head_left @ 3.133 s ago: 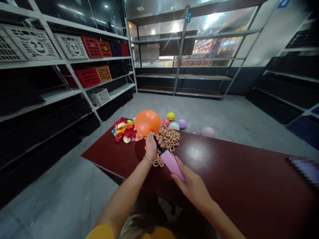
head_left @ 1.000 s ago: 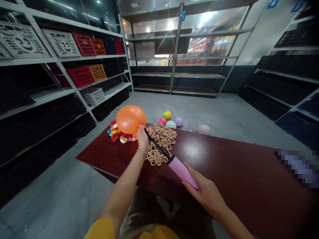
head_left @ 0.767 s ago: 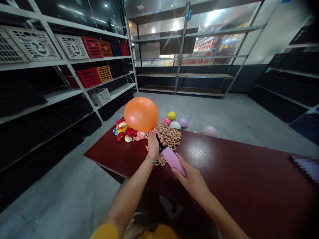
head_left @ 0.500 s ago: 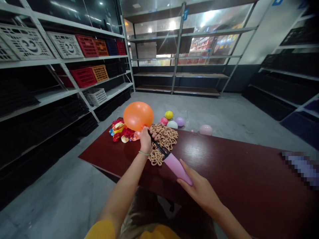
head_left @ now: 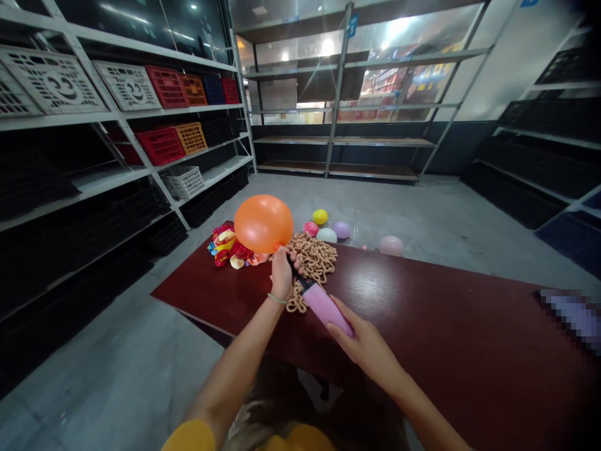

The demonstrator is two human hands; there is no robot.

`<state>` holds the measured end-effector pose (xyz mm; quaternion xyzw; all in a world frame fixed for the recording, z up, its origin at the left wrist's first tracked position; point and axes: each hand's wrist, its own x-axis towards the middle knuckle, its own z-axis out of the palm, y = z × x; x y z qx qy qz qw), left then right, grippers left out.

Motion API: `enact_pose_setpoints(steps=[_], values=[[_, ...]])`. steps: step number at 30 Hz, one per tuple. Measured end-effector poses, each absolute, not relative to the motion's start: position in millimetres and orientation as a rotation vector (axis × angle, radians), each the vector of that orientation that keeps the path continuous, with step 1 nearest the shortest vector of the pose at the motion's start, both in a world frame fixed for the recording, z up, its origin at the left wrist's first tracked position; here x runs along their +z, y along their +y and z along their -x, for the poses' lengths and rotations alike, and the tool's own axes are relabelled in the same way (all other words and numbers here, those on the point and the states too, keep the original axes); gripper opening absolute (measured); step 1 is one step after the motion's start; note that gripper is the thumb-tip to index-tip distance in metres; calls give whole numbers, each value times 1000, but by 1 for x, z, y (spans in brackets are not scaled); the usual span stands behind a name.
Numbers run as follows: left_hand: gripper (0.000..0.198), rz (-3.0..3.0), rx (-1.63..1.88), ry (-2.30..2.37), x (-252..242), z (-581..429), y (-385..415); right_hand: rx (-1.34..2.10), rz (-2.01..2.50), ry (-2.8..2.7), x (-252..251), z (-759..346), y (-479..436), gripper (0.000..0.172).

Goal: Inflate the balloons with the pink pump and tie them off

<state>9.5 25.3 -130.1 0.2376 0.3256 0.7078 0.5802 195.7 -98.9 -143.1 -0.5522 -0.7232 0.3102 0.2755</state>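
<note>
An inflated orange balloon (head_left: 263,223) stands at the front end of a pink hand pump (head_left: 327,309). My left hand (head_left: 282,275) is closed around the balloon's neck and the pump's black end. My right hand (head_left: 364,338) grips the pink barrel near its rear. Just beyond and beside my left hand lies a heap of tan, rope-like loops (head_left: 313,258), partly hidden by the hand. Left of it, below the balloon, is a pile of limp, colourful balloons (head_left: 230,245). How the balloon's neck sits on the nozzle is hidden by my fingers.
The dark red table (head_left: 422,326) runs to the right, with a blurred, pixelated object (head_left: 573,316) at its right end. Several small inflated balloons (head_left: 341,230) lie on the floor past the far edge. Shelving with crates (head_left: 162,145) stands left; a metal rack (head_left: 335,125) stands behind.
My right hand has pushed the pink barrel closer to my left hand, so less black shaft shows. The orange balloon sits slightly lower and further right and looks a little larger.
</note>
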Motion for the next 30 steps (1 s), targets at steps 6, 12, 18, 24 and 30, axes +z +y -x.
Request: enact_pose_setpoints(steps=[6, 12, 18, 24, 30], values=[[25, -549, 1621, 814, -132, -7, 22, 771, 1477, -2018, -145, -181, -96, 64], [24, -529, 1691, 801, -125, 10, 41, 660, 1490, -2157, -157, -230, -128, 65], [23, -520, 1713, 784, -118, 13, 48, 631, 1538, -2159, -158, -253, -144, 63], [25, -522, 1710, 805, -122, 0, 30, 751, 1535, -2061, -150, -217, -118, 61], [28, -544, 1642, 783, -129, -15, 15, 757, 1501, -1998, -145, -181, -99, 64]])
